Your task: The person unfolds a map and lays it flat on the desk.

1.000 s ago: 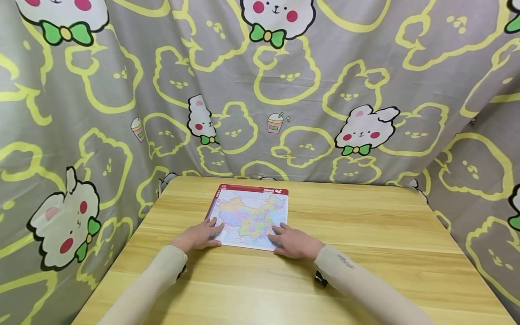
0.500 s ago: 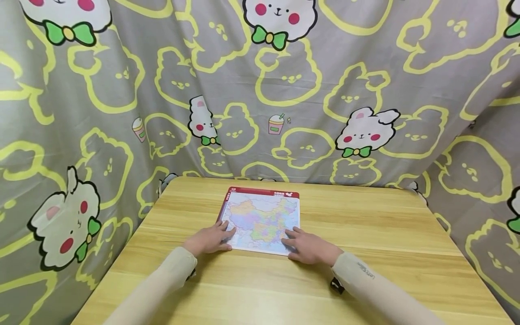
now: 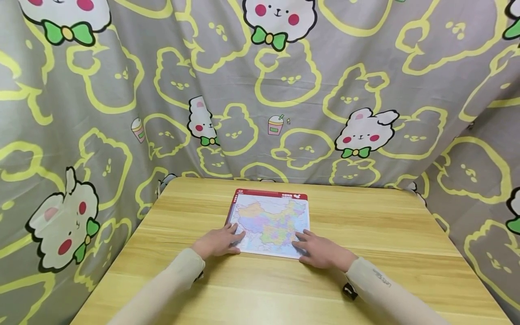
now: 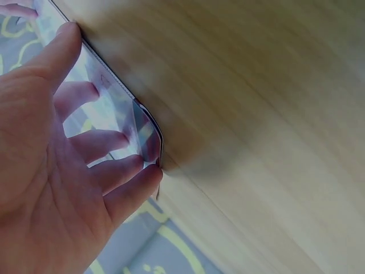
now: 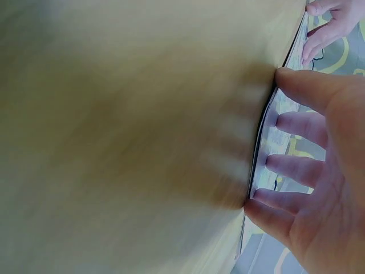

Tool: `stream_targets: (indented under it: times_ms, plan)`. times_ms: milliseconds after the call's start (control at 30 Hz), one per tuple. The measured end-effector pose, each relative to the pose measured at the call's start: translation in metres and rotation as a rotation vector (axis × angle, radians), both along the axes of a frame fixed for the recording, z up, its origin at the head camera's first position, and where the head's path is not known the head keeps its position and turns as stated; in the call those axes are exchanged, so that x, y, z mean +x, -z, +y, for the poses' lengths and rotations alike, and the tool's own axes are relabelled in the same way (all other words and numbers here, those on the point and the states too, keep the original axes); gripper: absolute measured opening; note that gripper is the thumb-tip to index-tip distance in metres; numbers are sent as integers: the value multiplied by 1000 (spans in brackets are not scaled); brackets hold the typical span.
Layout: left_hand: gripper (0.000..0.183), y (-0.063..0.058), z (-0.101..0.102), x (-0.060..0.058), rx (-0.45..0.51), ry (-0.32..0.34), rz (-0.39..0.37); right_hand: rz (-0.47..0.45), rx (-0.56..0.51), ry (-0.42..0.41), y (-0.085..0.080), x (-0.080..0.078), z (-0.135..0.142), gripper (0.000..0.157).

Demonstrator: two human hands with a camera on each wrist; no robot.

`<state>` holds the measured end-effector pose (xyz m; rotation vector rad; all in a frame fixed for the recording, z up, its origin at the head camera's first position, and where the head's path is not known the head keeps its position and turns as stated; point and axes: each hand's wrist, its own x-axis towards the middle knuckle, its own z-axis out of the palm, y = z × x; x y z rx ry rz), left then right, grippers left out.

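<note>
A flat, thin map board (image 3: pixel 270 219) with a red top border and a many-coloured map of China lies on the wooden table. My left hand (image 3: pixel 218 240) rests on its near left corner, fingers spread over the surface and thumb at the front edge. At the near right corner, my right hand (image 3: pixel 322 250) touches the board the same way, fingers spread. In the left wrist view, the fingertips of the left hand (image 4: pixel 74 148) press on the glossy board (image 4: pixel 114 94). The right wrist view has the right hand (image 5: pixel 336 165) with its thumb and little finger at the board's edge.
The wooden table (image 3: pixel 378 216) extends on both sides of the board and in front of it. A grey curtain (image 3: pixel 300 90) with yellow outlines and white rabbits hangs behind the table and along its sides.
The map board has slid to the right across the table, and a little toward me. Both hands have moved along with it, staying on its near corners.
</note>
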<state>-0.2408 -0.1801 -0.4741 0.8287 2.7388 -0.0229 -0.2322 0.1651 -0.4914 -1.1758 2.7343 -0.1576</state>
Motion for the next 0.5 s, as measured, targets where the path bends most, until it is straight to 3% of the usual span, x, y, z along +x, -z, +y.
stream_targets:
  times_ms: [500]
  plan:
    - [62,1,22,3,-20,41,22,-31,-51,43,-2,6,22,50]
